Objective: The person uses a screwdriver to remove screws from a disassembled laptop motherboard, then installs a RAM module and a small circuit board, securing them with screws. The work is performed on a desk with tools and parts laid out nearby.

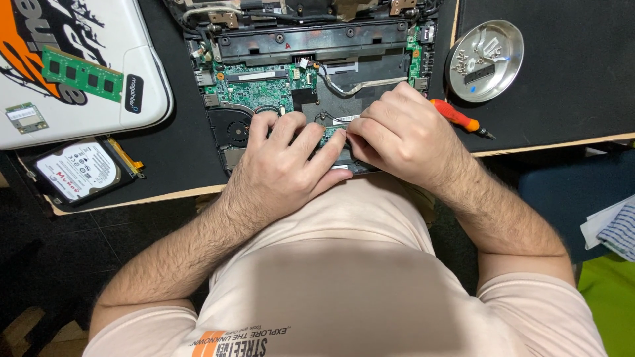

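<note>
Both bare forearms are extended forward from the torso and angled inward, so that the hands are brought together at the middle. The left hand is laid palm down, its fingers spread and slightly bent. The right hand is curled, knuckles raised, its fingertips tucked down just beside the left index finger.

Both hands crowd the laptop's near edge. A screwdriver lies just right of it, a screw dish beyond; bare mat stays open farther right. A hard drive and lid fill the left.
</note>
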